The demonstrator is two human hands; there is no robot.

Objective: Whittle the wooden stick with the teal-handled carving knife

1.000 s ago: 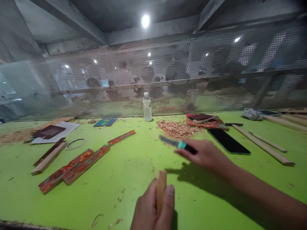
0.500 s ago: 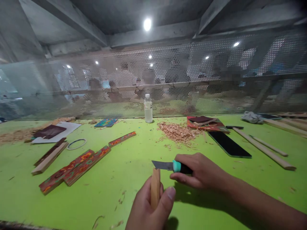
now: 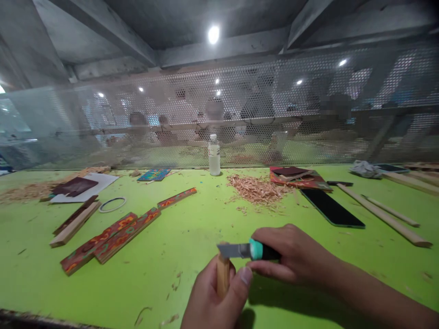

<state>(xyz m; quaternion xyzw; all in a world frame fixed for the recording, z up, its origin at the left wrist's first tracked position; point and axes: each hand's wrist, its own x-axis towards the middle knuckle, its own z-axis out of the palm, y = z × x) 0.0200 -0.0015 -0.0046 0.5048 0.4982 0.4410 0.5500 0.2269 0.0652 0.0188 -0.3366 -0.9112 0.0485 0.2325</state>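
Observation:
My left hand (image 3: 217, 294) grips a short wooden stick (image 3: 222, 276) that stands upright, its top end sticking out above the fingers. In my right hand (image 3: 288, 253) is a utility knife (image 3: 259, 250) with a black and teal handle. Its blade points left and lies across the stick near the top, seemingly touching it. The lower part of the stick is hidden in my palm. Beyond the hands, a heap of wood shavings (image 3: 259, 189) lies on the green table (image 3: 192, 228).
Floral-painted wood strips (image 3: 125, 235), a bare wood piece (image 3: 75, 224) and a white ring (image 3: 112, 204) lie at left. A water bottle (image 3: 214, 157) stands by the mesh screen (image 3: 171, 146). To the right are a phone (image 3: 332, 208), a long wooden rod (image 3: 384, 214) and a crumpled cloth (image 3: 365, 169).
The knife has moved down, from the stick's top end to across its side just below. My left hand still holds the stick. The view has shifted slightly.

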